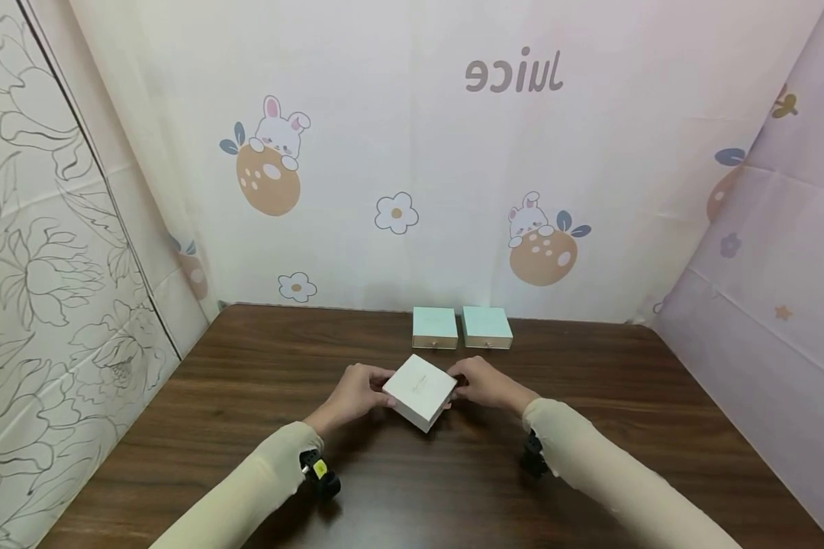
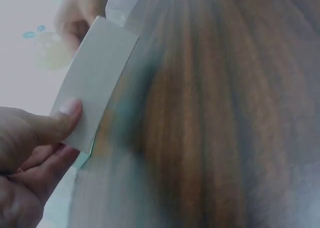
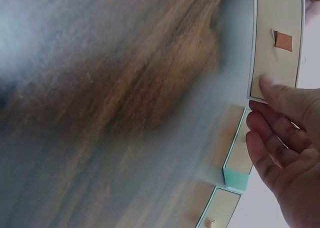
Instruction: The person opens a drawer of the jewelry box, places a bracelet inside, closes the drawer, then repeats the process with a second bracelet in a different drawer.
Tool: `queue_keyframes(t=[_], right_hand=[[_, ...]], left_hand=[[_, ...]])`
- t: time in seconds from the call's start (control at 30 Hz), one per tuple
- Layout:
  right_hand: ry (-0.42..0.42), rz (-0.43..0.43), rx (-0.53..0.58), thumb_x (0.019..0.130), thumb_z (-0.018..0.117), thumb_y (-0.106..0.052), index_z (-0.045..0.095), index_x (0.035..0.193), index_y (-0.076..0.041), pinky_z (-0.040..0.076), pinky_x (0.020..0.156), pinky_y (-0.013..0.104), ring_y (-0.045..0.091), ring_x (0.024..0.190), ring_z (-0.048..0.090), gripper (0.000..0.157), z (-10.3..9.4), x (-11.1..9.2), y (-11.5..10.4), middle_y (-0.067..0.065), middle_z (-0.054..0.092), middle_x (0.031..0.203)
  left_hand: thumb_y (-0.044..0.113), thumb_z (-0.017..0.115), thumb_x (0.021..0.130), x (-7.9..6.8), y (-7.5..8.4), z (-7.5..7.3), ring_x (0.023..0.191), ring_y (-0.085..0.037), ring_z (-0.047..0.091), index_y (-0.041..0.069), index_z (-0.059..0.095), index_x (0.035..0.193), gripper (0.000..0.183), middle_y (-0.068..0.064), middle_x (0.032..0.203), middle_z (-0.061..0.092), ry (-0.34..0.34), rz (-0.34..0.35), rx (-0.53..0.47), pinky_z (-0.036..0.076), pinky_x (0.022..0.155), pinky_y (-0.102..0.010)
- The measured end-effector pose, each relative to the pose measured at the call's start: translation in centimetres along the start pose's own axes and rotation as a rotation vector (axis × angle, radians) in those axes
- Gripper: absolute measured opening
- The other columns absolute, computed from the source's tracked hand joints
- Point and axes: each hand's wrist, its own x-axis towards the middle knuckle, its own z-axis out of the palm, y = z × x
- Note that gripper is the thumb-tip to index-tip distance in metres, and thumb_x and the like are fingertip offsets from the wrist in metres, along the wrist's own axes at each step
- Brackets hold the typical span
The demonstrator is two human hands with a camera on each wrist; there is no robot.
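Note:
A small pale drawer box (image 1: 420, 389) with faint lettering on its top is held tilted above the table, one corner toward me. My left hand (image 1: 357, 390) grips its left corner; in the left wrist view the thumb (image 2: 70, 112) lies on the plain side and the fingers are underneath. At the right corner my right hand (image 1: 489, 383) pinches the box. Its thumb (image 3: 270, 85) presses the tan drawer front (image 3: 275, 12) in the right wrist view, the other fingers curling below. A small brown pull tab (image 3: 283, 41) sticks out from that front.
Two mint drawer boxes, a left one (image 1: 434, 320) and a right one (image 1: 486, 322), stand side by side at the back of the dark wooden table (image 1: 281, 343). A printed curtain (image 1: 398, 137) hangs right behind the table, with more cloth at both sides.

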Motion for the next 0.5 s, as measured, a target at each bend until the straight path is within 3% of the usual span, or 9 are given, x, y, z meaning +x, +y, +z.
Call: queue_keyframes(t=[0.23, 0.5], right_hand=[[0.051, 0.03, 0.046, 0.081, 0.075, -0.006, 0.073, 0.098, -0.01, 0.046, 0.062, 0.025, 0.007, 0.073, 0.057, 0.017, -0.3, -0.9, -0.9, -0.003, 0.069, 0.09], [0.243, 0.052, 0.0, 0.077, 0.079, -0.009, 0.074, 0.088, -0.008, 0.045, 0.058, 0.023, 0.004, 0.066, 0.052, 0.012, 0.1, -1.0, -2.5, -0.003, 0.069, 0.08]], left_hand=[[0.001, 0.081, 0.072, 0.5, -0.1, -0.8, 0.079, -0.011, 0.066, -0.003, 0.071, 0.106, 0.036, -0.01, 0.096, 0.071, 0.068, 0.014, -0.07, 0.053, 0.066, -0.025], [-0.001, 0.079, 0.073, 1.4, 0.0, -2.1, 0.081, -0.014, 0.067, -0.001, 0.071, 0.108, 0.036, -0.009, 0.095, 0.071, 0.102, -0.022, -0.067, 0.053, 0.069, -0.028]])
